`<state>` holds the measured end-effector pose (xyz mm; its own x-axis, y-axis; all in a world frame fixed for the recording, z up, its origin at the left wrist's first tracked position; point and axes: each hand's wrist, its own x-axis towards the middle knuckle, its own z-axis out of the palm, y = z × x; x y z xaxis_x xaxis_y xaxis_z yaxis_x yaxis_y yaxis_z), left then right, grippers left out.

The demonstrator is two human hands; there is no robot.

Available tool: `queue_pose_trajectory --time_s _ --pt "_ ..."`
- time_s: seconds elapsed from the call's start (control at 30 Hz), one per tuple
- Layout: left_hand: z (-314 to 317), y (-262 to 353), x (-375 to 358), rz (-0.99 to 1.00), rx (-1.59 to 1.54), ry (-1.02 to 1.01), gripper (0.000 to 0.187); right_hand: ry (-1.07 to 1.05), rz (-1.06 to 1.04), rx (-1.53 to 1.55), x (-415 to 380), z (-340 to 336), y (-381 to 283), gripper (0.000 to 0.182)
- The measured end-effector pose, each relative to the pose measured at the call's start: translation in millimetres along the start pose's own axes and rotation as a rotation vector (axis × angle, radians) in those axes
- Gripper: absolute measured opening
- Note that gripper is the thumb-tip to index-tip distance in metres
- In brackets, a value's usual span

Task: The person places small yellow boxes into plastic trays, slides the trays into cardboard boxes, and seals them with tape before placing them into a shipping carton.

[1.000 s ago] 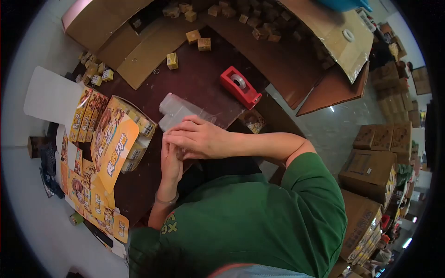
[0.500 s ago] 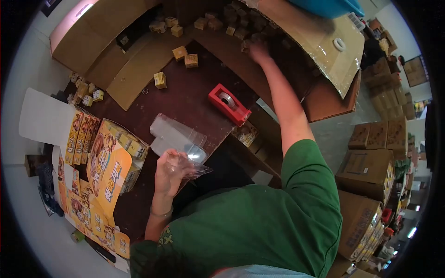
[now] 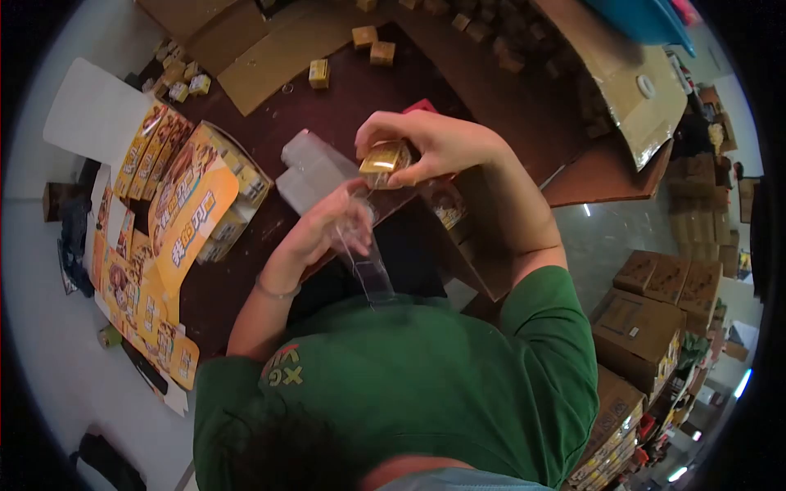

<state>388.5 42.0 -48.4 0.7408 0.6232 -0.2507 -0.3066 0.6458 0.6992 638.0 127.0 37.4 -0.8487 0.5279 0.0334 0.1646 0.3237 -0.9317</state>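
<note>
My right hand [image 3: 438, 143] is closed on a small yellow box [image 3: 383, 158], gripped between thumb and fingers. Just below it, my left hand [image 3: 332, 222] pinches a clear plastic sleeve [image 3: 368, 270], which hangs down toward my lap and is slightly blurred. The yellow box overlaps the top of the sleeve area in this view. Behind my left hand, more clear plastic sleeves [image 3: 315, 172] lie on the dark red table [image 3: 270, 123]. Most of a red tape dispenser [image 3: 422, 105] is hidden behind my right hand.
Three small yellow boxes, one nearest me [image 3: 319, 74], sit farther back on the table. An orange printed display carton [image 3: 196, 209] filled with small boxes stands at left. A large cardboard box [image 3: 622, 90] with more small boxes lies at back right; stacked cartons [image 3: 639, 327] stand at right.
My right hand has come back from the large cardboard box to the front of my body, now with a small yellow box. My left hand has moved right and turned the sleeve downward.
</note>
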Motion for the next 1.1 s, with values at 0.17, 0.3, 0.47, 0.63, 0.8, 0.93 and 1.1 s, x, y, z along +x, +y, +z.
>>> queue_pose_trajectory --time_s 0.17,0.3,0.47,0.63,0.8,0.93,1.1 --pt "-6.6 -25.1 -3.7 -0.045 -0.118 -0.004 0.061 0.07 -0.006 -0.237 9.2 62.7 -12.8 0.059" --pt "-2.3 -24.8 -14.6 0.096 -0.421 -0.108 0.059 0.458 -0.242 -0.299 2.9 89.8 0.6 0.069" --pt "2.5 -29.0 -17.9 0.166 -0.517 -0.246 0.059 0.629 -0.19 0.02 7.8 127.7 28.0 0.066" --pt "-3.8 -22.9 -29.0 0.283 -0.556 0.192 0.068 0.801 -0.167 0.84 -15.8 102.2 10.8 0.056" --pt "4.3 -14.8 -38.3 0.401 -0.308 0.553 0.063 0.598 -0.007 0.497 -24.3 127.1 -27.7 0.063" --pt "9.6 -21.7 -39.8 0.651 -0.092 0.589 0.055 0.856 0.051 -0.112 -8.6 142.7 -34.2 0.054" --pt "3.2 -25.5 -48.6 0.777 -0.002 0.604 0.047 0.764 0.019 -0.134 -5.3 157.8 -25.2 0.056"
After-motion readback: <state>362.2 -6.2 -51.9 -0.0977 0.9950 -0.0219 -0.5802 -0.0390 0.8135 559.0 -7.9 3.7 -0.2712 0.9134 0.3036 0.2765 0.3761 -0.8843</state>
